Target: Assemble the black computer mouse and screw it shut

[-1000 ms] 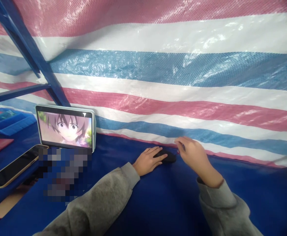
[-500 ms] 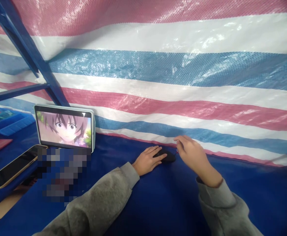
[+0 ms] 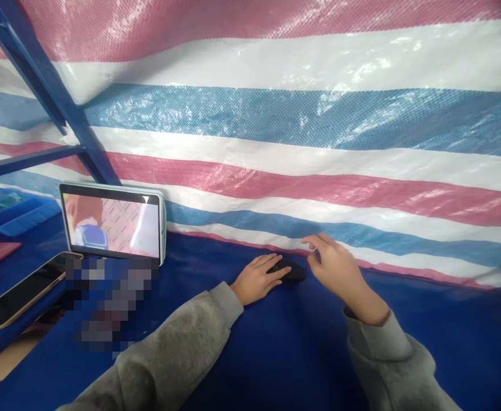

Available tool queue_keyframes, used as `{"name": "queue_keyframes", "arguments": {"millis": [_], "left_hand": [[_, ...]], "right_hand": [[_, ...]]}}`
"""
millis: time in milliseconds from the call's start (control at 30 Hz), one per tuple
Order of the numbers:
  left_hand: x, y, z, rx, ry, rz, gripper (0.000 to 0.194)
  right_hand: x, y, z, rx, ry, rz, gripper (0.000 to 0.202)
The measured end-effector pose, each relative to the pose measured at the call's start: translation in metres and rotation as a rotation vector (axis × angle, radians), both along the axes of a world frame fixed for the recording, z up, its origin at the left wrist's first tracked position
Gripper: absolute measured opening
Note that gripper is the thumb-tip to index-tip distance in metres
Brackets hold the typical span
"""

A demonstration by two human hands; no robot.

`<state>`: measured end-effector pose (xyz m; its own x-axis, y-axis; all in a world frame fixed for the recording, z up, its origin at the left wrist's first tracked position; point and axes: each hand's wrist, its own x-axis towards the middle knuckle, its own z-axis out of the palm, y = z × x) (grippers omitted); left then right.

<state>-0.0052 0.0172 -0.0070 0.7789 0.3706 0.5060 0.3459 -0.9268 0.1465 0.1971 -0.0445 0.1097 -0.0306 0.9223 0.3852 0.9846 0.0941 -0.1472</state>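
Observation:
A black computer mouse lies on the dark blue table surface, partly covered by fingers. My left hand rests over its left side, fingers on top and along the edge, gripping it. To the right of the mouse, apart from it, my right hand hovers with bent fingers. A gap shows between its thumb and forefinger, and I see nothing held there. Grey sleeves reach both wrists.
A tablet showing a cartoon stands at the left. Before it lie a phone and a pixelated patch. Blue trays sit farther left. A striped tarpaulin hangs behind, with a blue metal frame at the left.
My right hand has shifted very slightly, its thumb and forefinger a little farther apart. My left hand stays on the mouse. The tablet's picture has changed.

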Motion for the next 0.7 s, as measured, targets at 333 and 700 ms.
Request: {"name": "queue_keyframes", "arguments": {"millis": [333,700], "left_hand": [[0.0004,0.0013,-0.0015,0.005,-0.012,-0.007,0.038],[0.0006,0.0001,0.0000,0.010,-0.004,0.002,0.039]], "right_hand": [[-0.0026,-0.0002,0.0001,-0.005,0.015,-0.012,0.028],[-0.0023,0.0010,-0.0007,0.007,0.056,-0.033,0.031]]}}
